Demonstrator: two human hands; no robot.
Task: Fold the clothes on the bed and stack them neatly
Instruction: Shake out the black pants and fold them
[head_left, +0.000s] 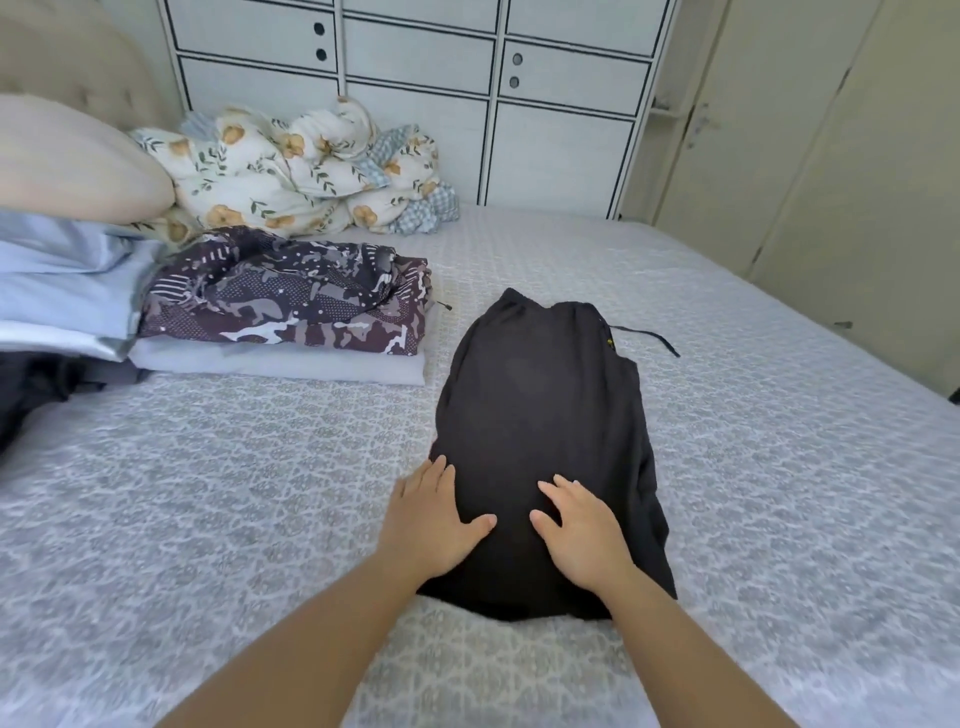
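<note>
— How much room is there at the near edge?

— The patterned grey bedspread (218, 499) runs bare across the foreground, to the left of both forearms and to the right of them, out to the bed's right edge beside the cream wall panels (831, 171).

— And the hands?

— Both lie flat, palms down, on the near end of the black garment (540, 415). The left hand (431, 519) sits on its left border, fingers straight and together, thumb spread toward the middle. The right hand (582, 525) rests just beside it, fingers loosely extended, pressing the cloth and gripping nothing.

— How does the garment look?

— Folded into a long, narrow shape lying lengthwise away from the person, in the middle of the bed. Its right edge shows uneven layers, and a black drawstring (649, 338) trails out from the far right corner. It is probably trousers, though the dark cloth hides the detail.

— Farther off?

— To the left, apart from the garment, a camouflage-print piece (291, 301) lies folded on a pale folded piece (280, 364). Left of that are light blue cloth (62, 275) and a dark item at the frame's edge. Behind them sit a cream pillow (67, 161) and a bunched floral quilt (291, 166), against the white panelled wardrobe (415, 67).
</note>
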